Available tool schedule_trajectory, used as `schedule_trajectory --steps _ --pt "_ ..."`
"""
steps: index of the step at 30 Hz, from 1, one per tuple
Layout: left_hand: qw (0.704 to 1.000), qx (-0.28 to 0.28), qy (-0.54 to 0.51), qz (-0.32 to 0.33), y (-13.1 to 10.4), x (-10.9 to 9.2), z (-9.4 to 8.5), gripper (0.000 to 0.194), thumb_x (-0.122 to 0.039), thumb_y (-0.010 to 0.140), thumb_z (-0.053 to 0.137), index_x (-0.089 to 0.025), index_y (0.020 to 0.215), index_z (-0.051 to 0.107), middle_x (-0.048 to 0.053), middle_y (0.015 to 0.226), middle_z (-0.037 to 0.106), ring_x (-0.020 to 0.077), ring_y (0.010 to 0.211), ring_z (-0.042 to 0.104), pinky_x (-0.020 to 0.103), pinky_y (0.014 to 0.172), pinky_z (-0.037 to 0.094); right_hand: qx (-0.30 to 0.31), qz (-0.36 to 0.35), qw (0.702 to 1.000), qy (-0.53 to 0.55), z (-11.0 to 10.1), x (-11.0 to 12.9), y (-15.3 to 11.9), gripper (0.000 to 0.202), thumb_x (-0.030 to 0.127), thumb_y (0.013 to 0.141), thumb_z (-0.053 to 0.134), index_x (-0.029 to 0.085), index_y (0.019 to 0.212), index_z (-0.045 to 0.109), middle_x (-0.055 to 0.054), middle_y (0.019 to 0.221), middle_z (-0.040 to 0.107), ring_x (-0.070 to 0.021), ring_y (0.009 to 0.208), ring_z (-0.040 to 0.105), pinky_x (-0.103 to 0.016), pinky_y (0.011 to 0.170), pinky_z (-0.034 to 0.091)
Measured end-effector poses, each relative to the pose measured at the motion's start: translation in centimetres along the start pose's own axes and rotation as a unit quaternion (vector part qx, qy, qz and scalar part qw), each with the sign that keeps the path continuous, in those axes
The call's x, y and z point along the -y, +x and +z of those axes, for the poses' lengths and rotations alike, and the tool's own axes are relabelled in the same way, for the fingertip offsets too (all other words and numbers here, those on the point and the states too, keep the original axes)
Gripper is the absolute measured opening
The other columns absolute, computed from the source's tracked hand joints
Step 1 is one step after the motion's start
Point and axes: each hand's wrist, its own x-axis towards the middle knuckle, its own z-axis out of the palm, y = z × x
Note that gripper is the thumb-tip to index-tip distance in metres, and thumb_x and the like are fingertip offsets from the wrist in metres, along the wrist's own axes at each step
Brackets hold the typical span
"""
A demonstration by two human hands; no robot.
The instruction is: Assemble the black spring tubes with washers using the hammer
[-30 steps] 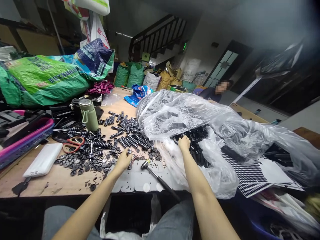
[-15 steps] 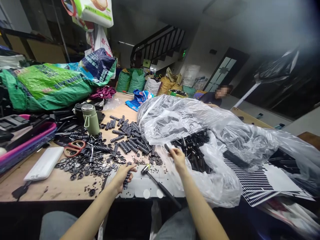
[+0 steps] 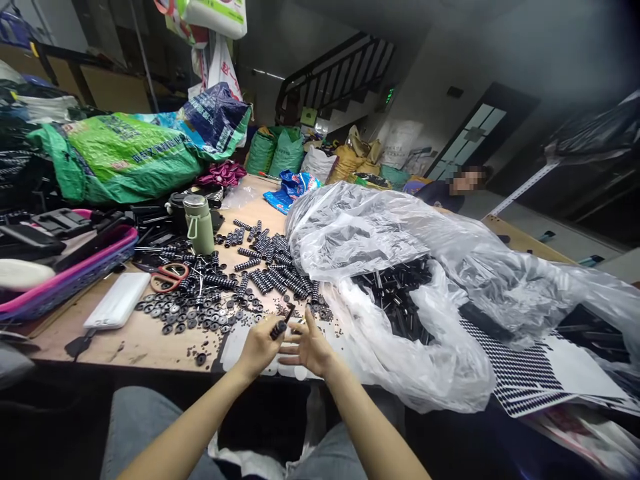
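My left hand (image 3: 261,343) is closed around a black-and-white patterned tube (image 3: 278,329), its end showing past the thumb. A thin dark piece (image 3: 289,311) sticks up beside that end; whether it is joined to the tube I cannot tell. Close by on the right, my right hand (image 3: 315,348) is open, fingers spread toward the left hand. Both hands are over a pale plate (image 3: 235,347) at the table's front edge. Beyond them lie many similar patterned tubes (image 3: 280,277), black round caps (image 3: 207,317) and tiny scattered dark bits. The hammer is hidden from sight.
Right of my hands, a clear plastic bag (image 3: 345,233) gapes over black parts (image 3: 400,300). Patterned sheets (image 3: 510,360) lie farther right. To the left are scissors (image 3: 170,278), a white power bank (image 3: 117,300), a green flask (image 3: 199,223) and a basket (image 3: 120,241). Someone sits behind.
My right hand has moved left from the plastic bag to my left hand and spread its fingers, without the small black piece it held. My left hand has turned the tube upward. The view has shifted.
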Motion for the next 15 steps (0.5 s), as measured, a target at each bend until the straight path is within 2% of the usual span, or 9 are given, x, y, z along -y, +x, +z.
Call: schedule_trajectory --steps 1,3,5,7,9,11,13,15 --pt "0.999 0.011 0.017 0.027 -0.3 0.1 0.1 0.015 -0.027 0.075 0.048 -0.017 0.076 0.059 0.004 0.074 0.059 0.0150 0.071 0.054 0.026 0.064 0.042 0.031 0.036 0.998 0.037 0.5 -0.1 0.3 0.063 0.072 0.066 0.034 0.016 0.091 0.049 -0.008 0.081 0.056 -0.0209 0.074 0.059 -0.042 0.068 0.047" --pt "0.999 0.016 0.015 0.030 -0.6 0.2 0.2 0.018 -0.029 0.074 0.049 -0.018 0.085 0.059 0.006 0.080 0.060 0.0159 0.074 0.055 0.027 0.067 0.043 0.036 0.032 0.997 0.066 1.2 -0.4 0.8 0.055 0.068 0.067 0.040 0.016 0.081 0.049 -0.006 0.076 0.055 -0.0185 0.071 0.058 -0.039 0.070 0.048" --pt "0.999 0.009 -0.047 -0.020 -0.6 0.3 0.1 0.025 -0.033 0.076 0.047 -0.018 0.094 0.056 0.005 0.082 0.059 0.0140 0.069 0.055 0.025 0.061 0.044 -0.017 -0.044 0.998 0.029 1.4 -0.6 1.0 0.048 0.059 0.062 0.056 0.017 0.087 0.048 -0.006 0.087 0.055 -0.0183 0.080 0.057 -0.037 0.076 0.046" --pt "0.983 0.011 -0.158 -0.097 -0.3 0.4 -0.1 0.033 -0.039 0.078 0.042 -0.017 0.101 0.052 0.002 0.074 0.057 0.0095 0.053 0.051 0.021 0.048 0.041 -0.088 -0.162 0.980 -0.081 1.2 -0.5 0.6 0.064 0.046 0.050 0.072 0.020 0.102 0.043 -0.007 0.107 0.049 -0.0209 0.097 0.051 -0.037 0.085 0.042" --pt "0.950 0.018 -0.257 -0.175 0.0 0.4 -0.4 0.039 -0.044 0.078 0.040 -0.017 0.104 0.051 -0.004 0.060 0.050 0.0055 0.038 0.040 0.018 0.036 0.031 -0.121 -0.272 0.928 -0.225 1.0 -0.4 -0.2 0.088 0.037 0.040 0.079 0.022 0.115 0.035 -0.008 0.121 0.039 -0.0235 0.111 0.040 -0.038 0.091 0.038" --pt "0.923 0.017 -0.306 -0.234 0.2 0.3 -0.6 0.045 -0.047 0.075 0.045 -0.017 0.108 0.050 -0.008 0.050 0.043 0.0042 0.031 0.033 0.016 0.030 0.023 -0.103 -0.344 0.868 -0.342 1.0 -0.2 -1.1 0.101 0.036 0.039 0.079 0.022 0.124 0.027 -0.010 0.128 0.031 -0.0244 0.118 0.033 -0.038 0.095 0.035" --pt "0.905 0.016 -0.324 -0.274 0.5 0.0 -0.7 0.048 -0.047 0.073 0.047 -0.018 0.112 0.049 -0.009 0.045 0.040 0.0044 0.028 0.032 0.015 0.028 0.018 -0.063 -0.385 0.820 -0.419 1.4 -0.2 -1.8 0.106 0.038 0.042 0.078 0.019 0.128 0.020 -0.012 0.131 0.028 -0.0245 0.121 0.029 -0.038 0.098 0.033" --pt "0.895 0.004 -0.339 -0.290 0.6 -0.3 -0.6 0.044 -0.044 0.072 0.049 -0.017 0.107 0.053 -0.008 0.044 0.043 0.0048 0.029 0.034 0.016 0.028 0.021 -0.028 -0.403 0.782 -0.474 1.8 -0.3 -2.3 0.108 0.040 0.045 0.077 0.017 0.131 0.016 -0.013 0.132 0.027 -0.0250 0.123 0.026 -0.039 0.101 0.028"
